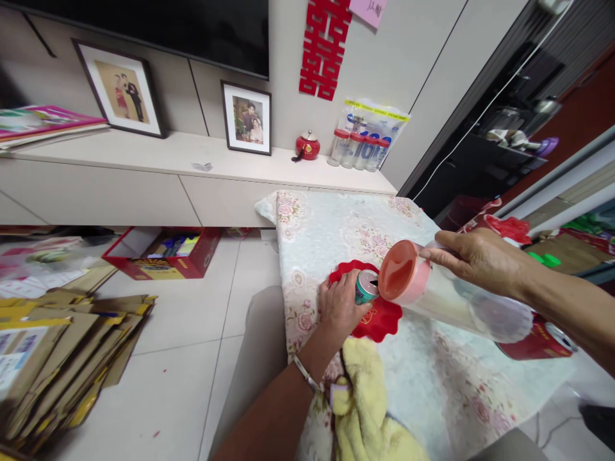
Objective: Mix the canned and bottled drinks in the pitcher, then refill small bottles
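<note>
My left hand [340,304] is wrapped round a green drink can [367,286], which stands on a red scalloped plate [390,320]. By its handle, my right hand [464,255] grips a clear plastic pitcher [446,304] with an orange-pink lid [400,272]. The pitcher is tipped to the left, its lid end right beside the can's top opening. Whether liquid is running out cannot be made out. A yellow towel [368,397] lies on the tablecloth in front of the plate. Behind the pitcher's base, a red can [538,338] is partly hidden.
A floral tablecloth [331,224] covers the table. Jars with red lids [358,150], a small red pot [307,146] and framed photos [246,118] stand on the ledge [269,165]. Flattened cardboard [81,358] and a red box [163,256] are on the floor at left.
</note>
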Tool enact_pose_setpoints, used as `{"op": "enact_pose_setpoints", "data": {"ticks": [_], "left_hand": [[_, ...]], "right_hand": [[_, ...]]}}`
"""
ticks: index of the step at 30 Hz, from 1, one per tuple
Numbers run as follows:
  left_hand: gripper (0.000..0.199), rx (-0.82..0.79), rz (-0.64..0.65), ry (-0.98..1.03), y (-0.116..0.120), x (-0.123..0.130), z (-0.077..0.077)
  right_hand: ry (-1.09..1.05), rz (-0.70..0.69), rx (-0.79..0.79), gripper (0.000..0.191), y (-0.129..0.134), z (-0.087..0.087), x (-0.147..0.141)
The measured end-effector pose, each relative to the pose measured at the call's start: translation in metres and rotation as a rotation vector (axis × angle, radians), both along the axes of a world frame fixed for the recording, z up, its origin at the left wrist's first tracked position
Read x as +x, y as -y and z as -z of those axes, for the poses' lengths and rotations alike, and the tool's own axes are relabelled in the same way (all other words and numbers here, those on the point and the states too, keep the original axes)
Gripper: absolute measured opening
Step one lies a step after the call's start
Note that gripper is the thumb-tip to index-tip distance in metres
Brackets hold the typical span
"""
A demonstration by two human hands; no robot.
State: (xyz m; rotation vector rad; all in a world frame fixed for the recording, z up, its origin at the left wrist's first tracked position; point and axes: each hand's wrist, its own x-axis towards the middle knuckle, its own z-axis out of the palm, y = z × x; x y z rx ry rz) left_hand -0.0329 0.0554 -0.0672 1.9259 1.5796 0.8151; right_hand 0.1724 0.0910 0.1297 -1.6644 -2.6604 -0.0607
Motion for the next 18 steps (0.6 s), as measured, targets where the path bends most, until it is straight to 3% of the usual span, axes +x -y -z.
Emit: {"op": "enact_pose_setpoints", "data": {"ticks": [18], "left_hand": [[0.05,0.0,0.004,-0.017,0.0002,0.0001,0.0012]], "right_hand": [[0.037,-0.002,-0.002,0.062,-0.0019,-0.0001,0.0013]]}}
